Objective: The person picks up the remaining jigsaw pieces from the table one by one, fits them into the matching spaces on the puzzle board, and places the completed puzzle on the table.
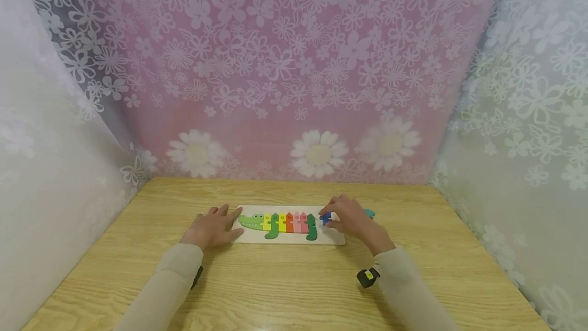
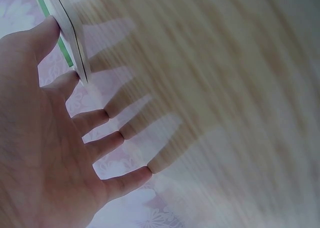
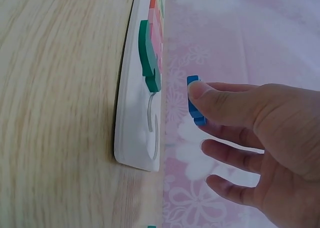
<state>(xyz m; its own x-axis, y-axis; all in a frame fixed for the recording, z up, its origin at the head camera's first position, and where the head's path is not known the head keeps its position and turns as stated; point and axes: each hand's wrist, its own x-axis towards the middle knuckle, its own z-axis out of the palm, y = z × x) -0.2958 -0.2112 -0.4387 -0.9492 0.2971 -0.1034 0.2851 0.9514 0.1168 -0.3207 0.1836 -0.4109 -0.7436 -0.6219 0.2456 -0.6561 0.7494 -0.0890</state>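
Observation:
A crocodile puzzle board lies on the wooden table, with a row of coloured pieces from the light green head to a dark green leg piece. My left hand rests at the board's left end, fingers spread, with thumb and index touching its edge. Between the thumb and index finger of my right hand is a blue puzzle piece, held above the board's right end. In the right wrist view, a bare recess shows beyond the dark green leg piece.
A teal piece lies on the table right of the board, partly hidden behind my right hand. Flowered cloth hangs behind the table and along both sides.

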